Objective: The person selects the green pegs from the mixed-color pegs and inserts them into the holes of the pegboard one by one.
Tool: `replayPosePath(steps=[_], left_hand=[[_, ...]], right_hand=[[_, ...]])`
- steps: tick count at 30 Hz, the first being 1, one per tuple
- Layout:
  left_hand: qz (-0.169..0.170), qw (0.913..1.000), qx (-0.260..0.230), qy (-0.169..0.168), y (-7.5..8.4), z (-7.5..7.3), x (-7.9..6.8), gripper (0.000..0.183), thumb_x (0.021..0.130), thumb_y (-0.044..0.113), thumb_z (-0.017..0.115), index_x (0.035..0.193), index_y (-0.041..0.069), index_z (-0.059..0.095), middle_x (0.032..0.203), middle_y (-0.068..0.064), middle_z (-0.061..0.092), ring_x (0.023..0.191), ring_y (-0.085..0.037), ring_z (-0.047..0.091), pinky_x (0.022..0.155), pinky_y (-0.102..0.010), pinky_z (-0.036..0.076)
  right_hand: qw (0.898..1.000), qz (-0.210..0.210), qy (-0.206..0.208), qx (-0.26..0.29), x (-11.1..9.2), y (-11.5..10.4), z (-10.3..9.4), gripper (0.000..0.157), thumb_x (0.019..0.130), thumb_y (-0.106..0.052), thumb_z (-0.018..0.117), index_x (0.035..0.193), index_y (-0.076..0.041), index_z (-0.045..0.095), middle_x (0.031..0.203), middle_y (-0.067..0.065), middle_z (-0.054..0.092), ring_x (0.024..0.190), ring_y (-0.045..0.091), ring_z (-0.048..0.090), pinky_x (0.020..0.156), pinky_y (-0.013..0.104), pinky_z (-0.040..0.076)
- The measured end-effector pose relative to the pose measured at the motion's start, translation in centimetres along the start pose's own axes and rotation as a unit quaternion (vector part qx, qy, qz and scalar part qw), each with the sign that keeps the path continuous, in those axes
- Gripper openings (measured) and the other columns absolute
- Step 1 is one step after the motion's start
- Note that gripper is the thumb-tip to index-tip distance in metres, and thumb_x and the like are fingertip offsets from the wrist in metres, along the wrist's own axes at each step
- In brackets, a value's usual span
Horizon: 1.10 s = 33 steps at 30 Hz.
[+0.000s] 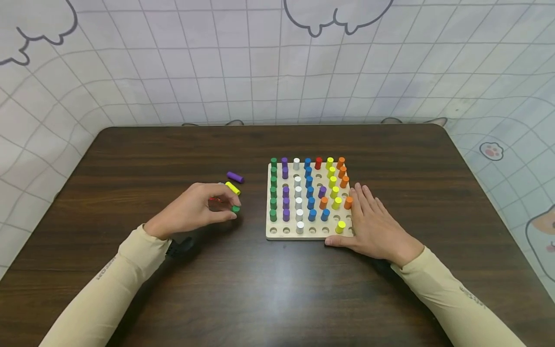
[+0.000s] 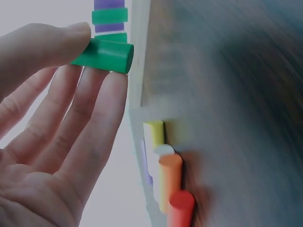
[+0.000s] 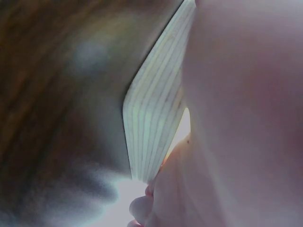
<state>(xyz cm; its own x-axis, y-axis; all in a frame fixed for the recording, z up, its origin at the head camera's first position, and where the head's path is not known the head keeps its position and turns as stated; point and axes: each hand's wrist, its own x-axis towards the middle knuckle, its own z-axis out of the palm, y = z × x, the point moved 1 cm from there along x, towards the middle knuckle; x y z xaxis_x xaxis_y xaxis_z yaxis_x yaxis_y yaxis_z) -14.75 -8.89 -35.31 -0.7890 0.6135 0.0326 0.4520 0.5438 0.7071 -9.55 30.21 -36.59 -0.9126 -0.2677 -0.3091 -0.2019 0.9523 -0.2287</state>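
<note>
My left hand (image 1: pixel 197 207) pinches a green peg (image 2: pixel 108 56) between thumb and fingertips, left of the pegboard. Standing in the wooden pegboard (image 1: pixel 277 236) are rows of coloured pegs: a green column at the left, then purple, white, blue, yellow and orange, with a single red peg (image 1: pixel 318 163) at the back. Some holes show bare, several of them along the front row. My right hand (image 1: pixel 375 226) rests against the board's right edge with fingers straight, its thumb at the front right corner. The right wrist view shows the board's layered edge (image 3: pixel 151 104) beside that hand.
Loose pegs lie on the dark table (image 1: pixel 243 289) by my left hand: a purple peg (image 1: pixel 235 177), a yellow peg (image 1: pixel 232 188), an orange peg (image 2: pixel 170 172) and a red peg (image 2: pixel 181 205). A patterned curtain (image 1: pixel 260 62) hangs behind the table.
</note>
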Motion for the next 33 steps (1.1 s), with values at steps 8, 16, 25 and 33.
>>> replayPosePath(steps=[8,16,25,33], left_hand=[[0.011,0.999,-0.043,-0.002,1.1,0.7,1.0,0.022,0.086,0.008,0.083,0.102,0.019,0.072,0.099,0.006,0.074,0.092,-0.007,0.071,0.087,-0.027,0.062],[0.012,0.997,-0.076,-0.007,1.5,1.4,1.8,0.025,0.085,0.005,0.083,0.106,0.013,0.072,0.106,-0.002,0.076,0.096,-0.013,0.074,0.088,-0.028,0.064],[0.032,0.9932,-0.112,-0.009,2.1,2.2,2.5,0.027,0.084,0.002,0.083,0.105,0.011,0.07,0.107,-0.004,0.074,0.099,-0.015,0.074,0.089,-0.027,0.063],[0.041,0.9904,-0.131,-0.017,2.4,3.0,2.8,0.028,0.085,0.003,0.083,0.107,0.012,0.069,0.109,-0.002,0.073,0.102,-0.015,0.074,0.089,-0.026,0.063]], right_hand=[[1.0,0.001,0.001,0.002,0.2,0.2,0.1,0.135,0.081,-0.088,0.056,0.163,0.007,0.006,0.172,0.029,0.003,0.161,0.049,0.005,0.127,0.069,0.015],[1.0,0.0,-0.002,0.002,0.2,0.4,0.2,0.136,0.081,-0.088,0.055,0.163,0.006,0.003,0.173,0.027,0.001,0.161,0.048,0.003,0.128,0.068,0.013],[1.0,-0.002,0.003,0.001,0.1,0.3,0.3,0.135,0.082,-0.087,0.056,0.163,0.007,0.004,0.173,0.028,0.002,0.161,0.049,0.004,0.128,0.069,0.015],[1.0,-0.001,-0.002,0.001,0.2,0.5,0.3,0.136,0.081,-0.088,0.056,0.163,0.006,0.003,0.173,0.028,0.0,0.161,0.048,0.002,0.128,0.068,0.013]])
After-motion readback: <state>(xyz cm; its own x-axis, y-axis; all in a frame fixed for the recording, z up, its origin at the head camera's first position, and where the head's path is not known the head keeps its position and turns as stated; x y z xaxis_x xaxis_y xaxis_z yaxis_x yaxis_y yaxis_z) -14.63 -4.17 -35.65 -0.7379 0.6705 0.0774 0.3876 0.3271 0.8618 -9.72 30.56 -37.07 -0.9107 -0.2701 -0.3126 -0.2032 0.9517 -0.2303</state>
